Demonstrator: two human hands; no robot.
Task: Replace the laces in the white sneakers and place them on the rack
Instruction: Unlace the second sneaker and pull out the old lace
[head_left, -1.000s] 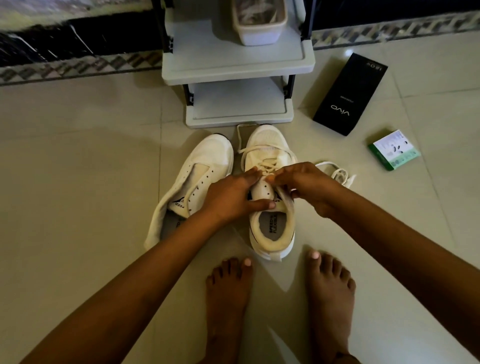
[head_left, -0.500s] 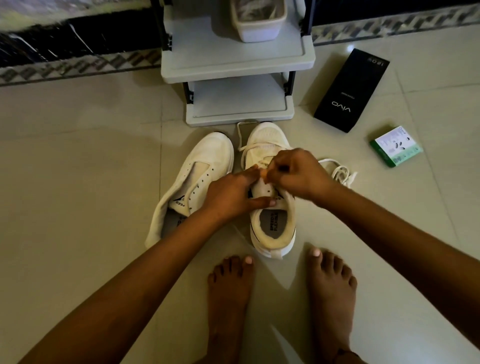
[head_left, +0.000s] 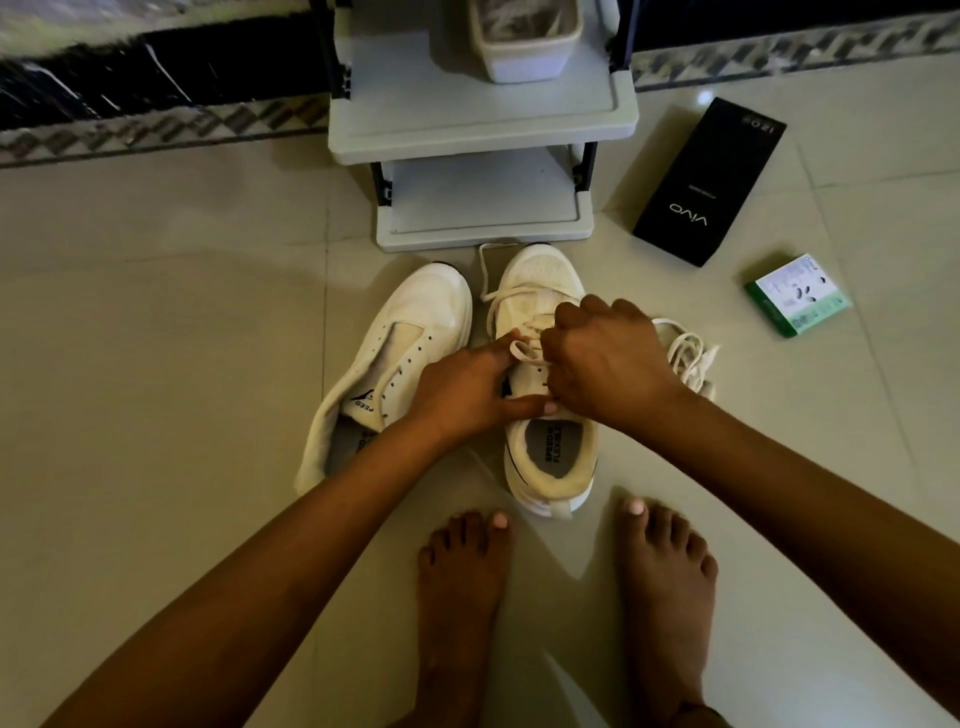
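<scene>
White lace (head_left: 522, 349) is pinched by both hands, left (head_left: 462, 392) and right (head_left: 605, 364), over the right sneaker (head_left: 540, 280); toe points at rack (head_left: 483, 130).

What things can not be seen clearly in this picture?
Head view only:
- Upper eyelets of the laced sneaker: covered by the left hand and right hand.
- Bin contents on the rack: cut by the top edge, blurred.
- Green box print: too small.
</scene>
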